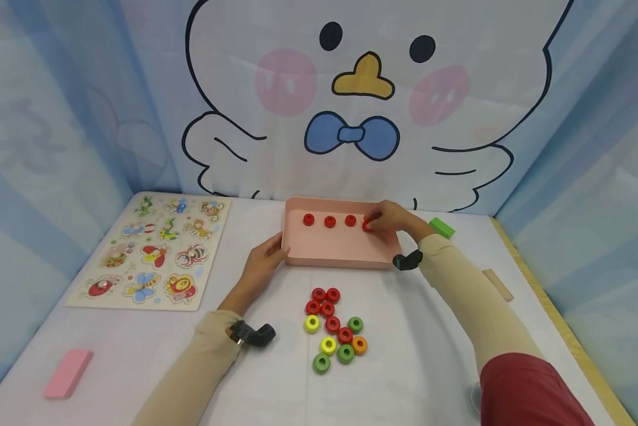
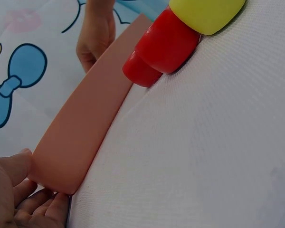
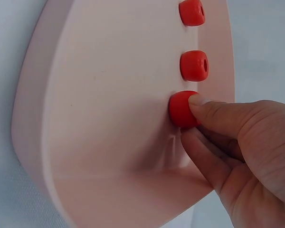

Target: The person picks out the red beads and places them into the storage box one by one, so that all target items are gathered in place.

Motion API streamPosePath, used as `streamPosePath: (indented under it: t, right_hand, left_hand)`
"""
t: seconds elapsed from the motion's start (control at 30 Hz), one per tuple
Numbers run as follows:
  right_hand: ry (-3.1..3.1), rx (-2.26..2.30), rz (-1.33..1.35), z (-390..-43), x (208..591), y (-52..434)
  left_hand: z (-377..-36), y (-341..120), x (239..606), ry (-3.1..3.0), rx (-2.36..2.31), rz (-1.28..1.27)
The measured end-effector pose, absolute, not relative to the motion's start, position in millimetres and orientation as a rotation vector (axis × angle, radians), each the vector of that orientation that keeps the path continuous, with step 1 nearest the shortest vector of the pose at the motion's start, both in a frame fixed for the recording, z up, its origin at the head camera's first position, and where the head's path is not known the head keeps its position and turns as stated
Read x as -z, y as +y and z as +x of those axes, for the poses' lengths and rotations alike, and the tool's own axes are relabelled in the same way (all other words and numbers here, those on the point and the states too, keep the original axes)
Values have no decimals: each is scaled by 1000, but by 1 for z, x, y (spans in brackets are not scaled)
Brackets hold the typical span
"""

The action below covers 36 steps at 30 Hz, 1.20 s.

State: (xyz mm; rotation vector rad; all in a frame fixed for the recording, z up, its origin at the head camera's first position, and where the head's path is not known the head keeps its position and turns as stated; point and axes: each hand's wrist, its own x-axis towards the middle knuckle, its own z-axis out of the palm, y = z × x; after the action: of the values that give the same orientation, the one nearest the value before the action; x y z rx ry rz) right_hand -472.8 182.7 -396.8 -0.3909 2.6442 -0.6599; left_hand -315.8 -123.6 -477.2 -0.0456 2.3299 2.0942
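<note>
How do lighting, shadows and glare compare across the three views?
Head view: bright, with a soft shadow on the white table beside the right sleeve; left wrist view: dimmer, the pink tray wall evenly shaded; right wrist view: a soft shadow on the tray floor by the red bead that the right hand pinches; no strong glare in any.

Wears beige fabric sleeves (image 1: 196, 373), a dark red cloth sleeve (image 1: 529, 390) over the right one, curved black wrist cameras (image 1: 257, 335).

Pink tray (image 1: 340, 249): walled, roomy front half.
Loose rings (image 1: 332, 329): 12, in the way.
Between: passable strip of table (image 1: 351, 278).
</note>
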Motion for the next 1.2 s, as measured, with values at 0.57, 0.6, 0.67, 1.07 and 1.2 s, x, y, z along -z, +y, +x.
streamPosePath:
  t: [0.57,0.6,0.67,1.07,1.2]
  right_hand:
    - [2708,679,-448,-450,373,184]
    - [2713,689,-465,-445,371,183]
    - [2715,721,-500,-435,366,180]
    - [2579,801,-1049,-358,367,159]
    - [2450,752,-1104,-335,378,152]
  left_hand:
    - [-315,-123,474,2352,-2097,42]
    - [-315,-123,473,2351,-2091,34]
    - [-315,-123,473,2341,-2087,14]
    - [-314,-125,474,2316,-2119,12]
    - [-314,-124,473,2309,-2115,11]
